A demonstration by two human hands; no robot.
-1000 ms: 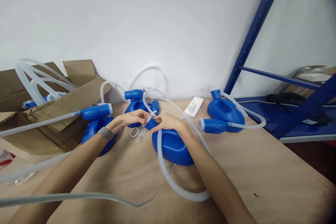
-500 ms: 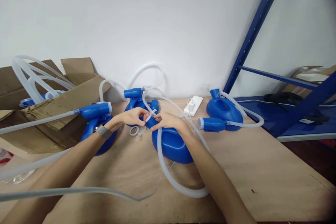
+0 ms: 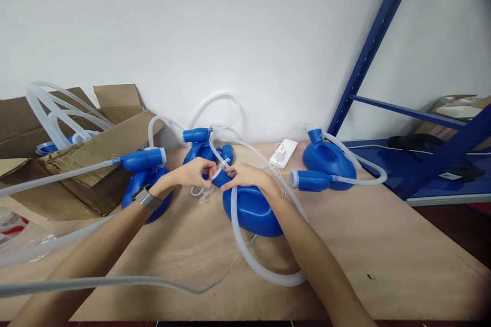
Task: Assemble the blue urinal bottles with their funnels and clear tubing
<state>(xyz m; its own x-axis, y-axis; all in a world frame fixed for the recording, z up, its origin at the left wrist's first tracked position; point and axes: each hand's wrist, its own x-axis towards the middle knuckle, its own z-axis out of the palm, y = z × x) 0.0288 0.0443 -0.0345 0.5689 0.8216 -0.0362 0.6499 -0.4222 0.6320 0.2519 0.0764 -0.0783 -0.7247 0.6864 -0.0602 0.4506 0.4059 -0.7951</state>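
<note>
A blue plastic vessel lies on the wooden table in front of me. A translucent white tube loops from its neck around the near side. My left hand and my right hand meet at the vessel's blue neck, fingers pinched on a small white clip around the tube there. A watch sits on my left wrist.
Three more blue vessels with tubes lie around: one at left, one behind my hands, one at right. A cardboard box of tubing stands left. A white charger lies by the wall. Blue shelving is right.
Both hands stay pinched at the vessel's neck with only small finger shifts. The view has shifted slightly; my left wrist has turned a little.
</note>
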